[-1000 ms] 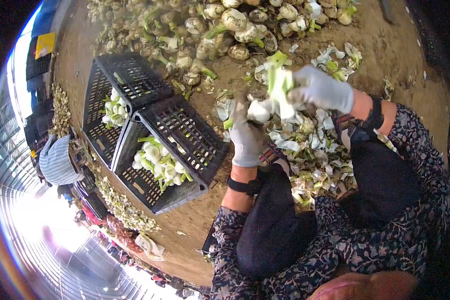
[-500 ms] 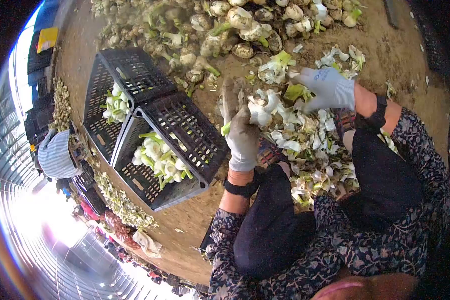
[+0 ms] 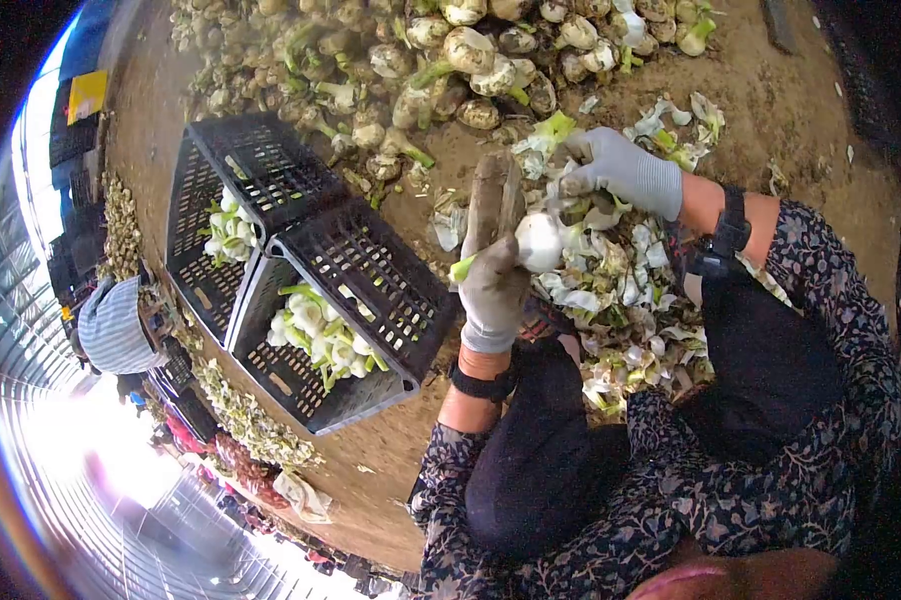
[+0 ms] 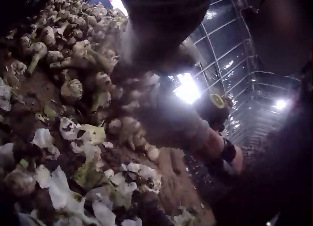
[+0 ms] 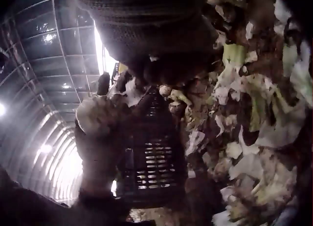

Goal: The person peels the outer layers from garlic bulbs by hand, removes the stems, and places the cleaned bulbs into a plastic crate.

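Note:
In the head view my left hand [image 3: 496, 285], in a soiled pale glove, grips a garlic bulb by its stem. The smooth white bulb [image 3: 540, 243] faces right, and the cut green stem end [image 3: 462, 268] pokes out on the left of the hand. Two long, muddy fingers [image 3: 483, 195] of that hand point straight up. Close above and right of the bulb, my gloved right hand [image 3: 626, 172] has bent fingers near pale loose skins; I cannot tell whether it pinches one. In the right wrist view the left hand [image 5: 98, 119] stands beside a black crate.
Garlic skins [image 3: 621, 280] litter the ground between my legs. A pile of dirty garlic [image 3: 391, 80] spreads ahead. Two black crates, one near [image 3: 371, 265] and one farther [image 3: 261, 160], hold peeled garlic [image 3: 321, 330] at left. Another person [image 3: 121, 322] is farther left.
My right hand moves from the bulb to the right with skin and green leaf, spreads its fingers there, then comes back near the bulb. The bulb in my left hand now shows smooth white.

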The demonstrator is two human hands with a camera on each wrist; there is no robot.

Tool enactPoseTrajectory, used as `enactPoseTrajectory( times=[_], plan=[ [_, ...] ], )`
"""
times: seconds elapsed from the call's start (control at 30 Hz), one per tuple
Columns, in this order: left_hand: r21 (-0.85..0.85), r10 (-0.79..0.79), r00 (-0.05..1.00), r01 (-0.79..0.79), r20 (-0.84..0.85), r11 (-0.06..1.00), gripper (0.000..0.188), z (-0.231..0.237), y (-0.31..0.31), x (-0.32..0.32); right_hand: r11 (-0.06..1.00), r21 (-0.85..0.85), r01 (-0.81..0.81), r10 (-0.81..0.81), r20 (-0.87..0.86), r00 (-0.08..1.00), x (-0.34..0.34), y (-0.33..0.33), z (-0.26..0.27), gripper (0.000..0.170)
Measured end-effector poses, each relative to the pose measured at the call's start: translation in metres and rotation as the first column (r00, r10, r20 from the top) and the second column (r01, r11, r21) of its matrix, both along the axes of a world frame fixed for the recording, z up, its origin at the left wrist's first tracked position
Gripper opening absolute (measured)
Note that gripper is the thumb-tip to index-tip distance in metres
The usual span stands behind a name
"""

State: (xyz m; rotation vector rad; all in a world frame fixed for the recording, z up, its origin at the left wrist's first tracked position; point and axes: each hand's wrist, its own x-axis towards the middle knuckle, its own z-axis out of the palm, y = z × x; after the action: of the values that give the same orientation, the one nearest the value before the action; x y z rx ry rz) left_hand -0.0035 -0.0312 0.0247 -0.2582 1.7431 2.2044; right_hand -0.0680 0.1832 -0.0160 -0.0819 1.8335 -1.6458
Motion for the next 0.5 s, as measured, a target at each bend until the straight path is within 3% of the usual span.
enactPoseTrajectory(
  times=[0.03, 0.1, 0.13, 0.2, 0.23, 0.33, 0.43, 0.5],
  plan=[
    [0.259, 0.064, 0.995, -0.083, 0.080, 0.962, 0.035, 0.005, 0.004, -0.006, 0.993, 0.108, -0.046, 0.055, -0.078, 0.995, -0.001, 0.003, -0.005, 0.031],
    [0.524, 0.129, 0.963, -0.239, 0.238, 0.818, 0.059, 0.024, 0.016, -0.022, 0.948, 0.273, -0.161, 0.206, -0.145, 0.968, 0.006, 0.006, -0.013, 0.031],
    [0.585, 0.106, 0.951, -0.264, 0.290, 0.767, 0.064, 0.022, 0.013, -0.027, 0.916, 0.326, -0.236, 0.293, -0.140, 0.946, 0.012, 0.007, -0.016, 0.030],
    [0.686, 0.056, 0.922, -0.324, 0.383, 0.652, 0.074, 0.018, 0.005, -0.036, 0.839, 0.423, -0.342, 0.511, -0.394, 0.764, 0.026, 0.008, -0.012, 0.031],
    [0.649, 0.067, 0.901, -0.359, 0.429, 0.671, 0.073, 0.013, 0.002, -0.039, 0.648, 0.548, -0.528, 0.709, -0.183, 0.681, 0.010, 0.004, 0.028, 0.042],
    [0.716, 0.055, 0.903, -0.373, 0.426, 0.590, 0.069, 0.008, -0.002, -0.042, 0.870, 0.398, -0.291, 0.442, -0.366, 0.819, 0.000, -0.003, 0.028, 0.042],
    [0.534, 0.079, 0.952, -0.234, 0.297, 0.813, 0.072, 0.007, 0.005, -0.043, 0.973, -0.046, -0.227, 0.224, -0.066, 0.972, -0.012, -0.014, 0.040, 0.047],
    [0.446, 0.052, 0.973, -0.151, 0.226, 0.882, 0.074, -0.002, 0.005, -0.040, 0.978, -0.130, -0.161, 0.162, -0.001, 0.987, -0.010, -0.019, 0.039, 0.051]
  ],
)
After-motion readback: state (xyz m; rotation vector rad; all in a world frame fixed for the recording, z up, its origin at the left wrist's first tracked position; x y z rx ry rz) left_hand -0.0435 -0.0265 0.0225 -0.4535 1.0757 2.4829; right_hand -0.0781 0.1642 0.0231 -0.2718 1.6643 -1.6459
